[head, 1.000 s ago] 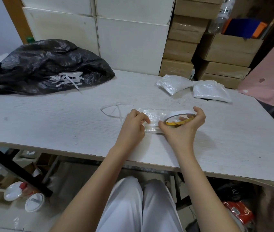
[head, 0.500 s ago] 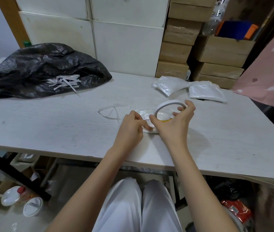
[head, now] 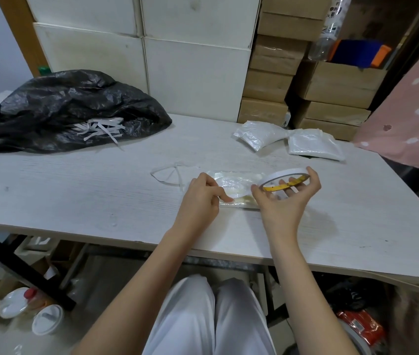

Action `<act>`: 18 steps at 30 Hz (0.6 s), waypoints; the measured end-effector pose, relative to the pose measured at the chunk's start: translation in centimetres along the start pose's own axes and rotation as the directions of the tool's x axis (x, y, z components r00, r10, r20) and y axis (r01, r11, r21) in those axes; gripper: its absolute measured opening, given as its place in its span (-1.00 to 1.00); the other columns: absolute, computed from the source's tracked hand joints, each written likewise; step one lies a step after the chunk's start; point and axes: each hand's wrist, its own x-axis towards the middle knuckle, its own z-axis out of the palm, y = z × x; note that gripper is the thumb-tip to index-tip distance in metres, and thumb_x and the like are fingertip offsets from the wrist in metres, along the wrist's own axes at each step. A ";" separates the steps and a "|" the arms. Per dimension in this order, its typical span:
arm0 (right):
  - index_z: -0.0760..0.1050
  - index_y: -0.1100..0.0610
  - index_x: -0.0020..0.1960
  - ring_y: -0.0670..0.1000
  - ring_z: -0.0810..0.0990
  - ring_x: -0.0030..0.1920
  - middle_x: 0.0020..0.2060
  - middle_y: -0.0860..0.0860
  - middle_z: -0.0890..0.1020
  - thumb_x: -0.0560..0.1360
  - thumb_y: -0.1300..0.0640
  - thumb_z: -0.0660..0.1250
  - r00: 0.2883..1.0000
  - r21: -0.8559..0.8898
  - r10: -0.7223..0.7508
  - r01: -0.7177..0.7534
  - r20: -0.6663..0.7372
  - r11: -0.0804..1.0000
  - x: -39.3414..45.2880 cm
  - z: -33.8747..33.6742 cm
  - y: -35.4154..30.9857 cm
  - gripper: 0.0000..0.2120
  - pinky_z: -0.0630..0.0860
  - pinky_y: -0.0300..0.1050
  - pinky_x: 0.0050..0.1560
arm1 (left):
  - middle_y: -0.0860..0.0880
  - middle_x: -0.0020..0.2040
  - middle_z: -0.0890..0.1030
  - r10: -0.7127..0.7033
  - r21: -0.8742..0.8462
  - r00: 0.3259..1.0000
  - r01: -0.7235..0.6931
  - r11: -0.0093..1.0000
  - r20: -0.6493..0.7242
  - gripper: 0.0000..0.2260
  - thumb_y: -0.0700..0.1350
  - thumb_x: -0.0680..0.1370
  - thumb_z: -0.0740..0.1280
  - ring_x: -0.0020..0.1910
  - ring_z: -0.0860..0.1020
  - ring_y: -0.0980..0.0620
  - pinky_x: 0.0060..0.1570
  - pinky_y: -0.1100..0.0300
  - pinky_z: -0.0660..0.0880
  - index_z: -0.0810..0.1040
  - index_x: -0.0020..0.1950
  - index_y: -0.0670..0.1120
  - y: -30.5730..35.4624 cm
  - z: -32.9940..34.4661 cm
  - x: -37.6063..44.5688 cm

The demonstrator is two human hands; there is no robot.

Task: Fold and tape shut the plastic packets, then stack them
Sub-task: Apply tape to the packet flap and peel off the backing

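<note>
My right hand (head: 284,201) grips tape roll (head: 284,178) just over the packet (head: 237,187); left hand (head: 199,198) pinches tape end onto packet. No legible writing.

The surface (head: 75,190) is a white board with a faint wood grain. At about 10 o'clock on it lies a crumpled black bag (head: 57,108) with white paper strips (head: 100,129) on top. At about 1 o'clock lie two white plastic packets (head: 290,139), touching each other. In the middle lies a clear plastic packet (head: 236,180), flat on the surface. Just to its left, at 9 o'clock from it, lies a loose thin strip (head: 167,175), bent in a loop.
</note>
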 end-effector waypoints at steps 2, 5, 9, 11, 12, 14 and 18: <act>0.10 -0.11 0.36 0.04 0.42 0.27 0.32 -0.01 0.22 0.22 0.44 0.51 0.999 -0.025 -0.031 0.031 -0.005 0.999 0.0 0.1 0.8 -0.06 0.58 0.07 0.12 | -0.08 -0.03 0.46 -0.006 -0.010 1.000 0.006 1.000 0.002 -0.66 -0.41 0.48 0.21 -0.01 0.43 -0.05 -0.11 0.26 0.32 0.70 -0.16 -0.07 0.1 0.0 0.0; 0.05 -0.01 0.44 0.05 0.38 0.27 0.20 -0.24 0.17 0.22 0.49 0.47 0.994 -0.140 -0.113 0.112 -0.002 0.984 -0.2 0.2 1.6 -0.02 0.57 0.08 0.11 | -0.08 -0.03 0.45 -0.019 -0.031 1.000 0.020 0.999 0.023 -0.64 -0.40 0.49 0.17 0.01 0.42 -0.04 -0.08 0.27 0.32 0.69 -0.13 -0.05 0.2 -0.2 -0.1; 0.01 0.10 0.47 0.06 0.28 0.33 0.29 0.09 0.15 0.26 0.49 0.44 0.975 -0.343 -0.221 0.218 0.032 0.914 -0.3 0.3 1.8 -0.04 0.52 -0.15 0.17 | -0.08 -0.04 0.42 0.034 -0.019 0.998 -0.032 0.999 0.059 -0.72 -0.23 0.51 0.17 -0.02 0.40 -0.05 0.00 0.20 0.36 0.64 0.03 0.00 0.9 -0.5 -0.2; 0.00 0.09 0.48 -0.04 0.28 0.28 0.30 0.12 0.15 0.27 0.45 0.45 0.969 -0.411 -0.240 0.242 0.057 0.879 -0.3 0.3 1.8 -0.05 0.44 -0.48 0.05 | -0.07 -0.01 0.41 0.075 0.011 0.995 -0.076 0.997 0.070 -0.69 -0.13 0.51 0.18 -0.03 0.38 -0.05 0.03 0.22 0.32 0.58 0.16 0.09 1.0 -0.5 -0.4; 0.00 0.08 0.48 -0.14 0.27 0.22 0.30 0.11 0.16 0.28 0.42 0.47 0.967 -0.437 -0.241 0.253 0.083 0.863 -0.3 0.3 1.7 -0.05 0.39 -0.58 -0.05 | -0.07 0.01 0.41 0.094 0.044 0.993 -0.098 0.994 0.075 -0.68 -0.10 0.51 0.18 -0.03 0.37 -0.05 0.03 0.22 0.30 0.58 0.18 0.13 1.0 -0.4 -0.4; 0.00 0.06 0.47 -0.32 0.22 0.07 0.31 0.11 0.18 0.29 0.33 0.50 0.966 -0.470 -0.219 0.257 0.135 0.845 -0.3 0.2 1.2 -0.06 0.37 -0.57 -0.17 | -0.10 0.04 0.43 0.137 0.139 0.987 -0.148 0.979 0.082 -0.69 -0.09 0.48 0.19 -0.04 0.38 -0.12 0.01 0.20 0.28 0.62 0.11 0.14 0.6 0.0 -0.2; 0.04 0.05 0.44 -0.27 0.27 0.04 0.29 0.10 0.25 0.25 0.16 0.55 0.948 -0.568 -0.246 0.317 0.200 0.760 -0.7 0.2 0.0 -0.06 0.40 -0.23 -0.14 | -0.17 0.00 0.47 0.140 0.219 0.989 -0.148 0.965 0.054 -0.72 -0.12 0.45 0.16 -0.12 0.41 -0.21 -0.10 0.12 0.34 0.66 -0.06 0.03 0.2 0.9 -0.1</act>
